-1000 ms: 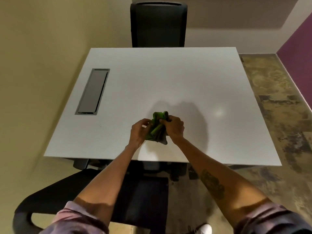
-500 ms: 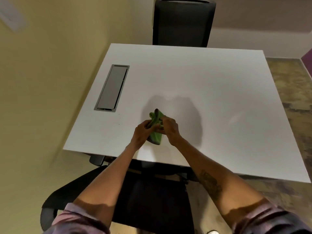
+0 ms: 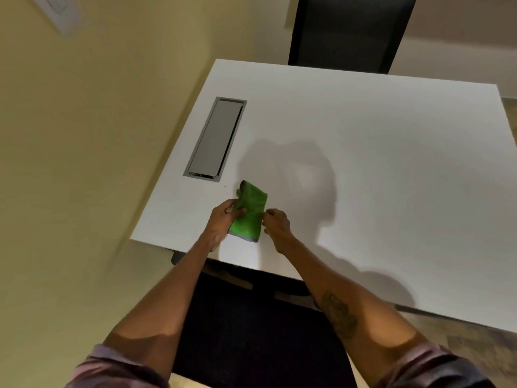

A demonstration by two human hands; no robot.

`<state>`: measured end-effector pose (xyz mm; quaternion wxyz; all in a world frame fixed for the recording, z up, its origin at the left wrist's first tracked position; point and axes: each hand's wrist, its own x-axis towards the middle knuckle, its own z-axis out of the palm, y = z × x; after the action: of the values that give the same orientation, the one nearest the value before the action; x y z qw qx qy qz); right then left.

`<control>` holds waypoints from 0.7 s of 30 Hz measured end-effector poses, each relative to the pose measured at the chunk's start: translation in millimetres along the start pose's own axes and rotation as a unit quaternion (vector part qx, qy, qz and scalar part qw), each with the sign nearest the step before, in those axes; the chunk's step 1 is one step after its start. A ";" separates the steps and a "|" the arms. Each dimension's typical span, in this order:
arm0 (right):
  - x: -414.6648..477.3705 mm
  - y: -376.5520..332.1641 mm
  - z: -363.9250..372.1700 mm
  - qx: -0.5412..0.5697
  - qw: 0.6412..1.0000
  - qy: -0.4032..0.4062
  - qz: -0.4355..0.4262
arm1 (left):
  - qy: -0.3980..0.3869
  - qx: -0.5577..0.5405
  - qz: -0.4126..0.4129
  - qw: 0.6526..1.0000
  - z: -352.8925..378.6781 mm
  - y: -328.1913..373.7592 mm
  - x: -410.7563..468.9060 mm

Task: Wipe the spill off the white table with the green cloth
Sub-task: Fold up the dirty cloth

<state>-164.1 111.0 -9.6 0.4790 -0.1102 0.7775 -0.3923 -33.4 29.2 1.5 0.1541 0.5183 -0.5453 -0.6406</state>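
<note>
The green cloth (image 3: 249, 212), folded into a long strip with a grey hem, is held just above the near left part of the white table (image 3: 377, 169). My left hand (image 3: 223, 219) grips its left edge with thumb on top. My right hand (image 3: 275, 224) pinches its right edge between thumb and fingers. A tiny dark speck (image 3: 226, 186) lies on the table just left of the cloth's far end; no clear spill shows elsewhere.
A grey cable hatch (image 3: 216, 139) is set into the table's left side. A black chair (image 3: 347, 32) stands at the far edge, and another black chair seat (image 3: 251, 326) is below me. A yellow wall runs along the left.
The cloth has gone from a crumpled bunch to a flat folded strip held between both hands. My head has turned left, so the table sits further right in view.
</note>
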 end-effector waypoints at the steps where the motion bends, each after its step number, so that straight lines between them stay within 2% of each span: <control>1: 2.1 0.1 7.4 0.020 1.000 -0.007 0.007 | -0.002 -0.008 -0.012 1.000 -6.0 -1.3 2.3; 6: 11.3 6.0 38.7 0.149 0.986 -0.051 0.059 | 0.023 -0.039 -0.050 0.998 -38.9 -14.5 12.4; 11: 12.5 10.0 70.3 0.170 0.981 -0.074 0.060 | 0.040 -0.020 -0.053 0.998 -70.0 -31.0 16.0; 15: 13.1 14.6 94.9 0.190 0.977 -0.075 0.066 | 0.078 0.068 -0.037 0.994 -84.1 -45.2 16.9; 21: 9.2 21.4 101.6 0.146 0.982 -0.083 0.090 | 0.098 0.205 -0.050 0.973 -87.9 -60.7 18.5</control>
<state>-80.0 69.1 -54.6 0.5863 -0.0014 0.6760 -0.4463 54.4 -10.6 -48.2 0.0652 0.6257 -0.6207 -0.4680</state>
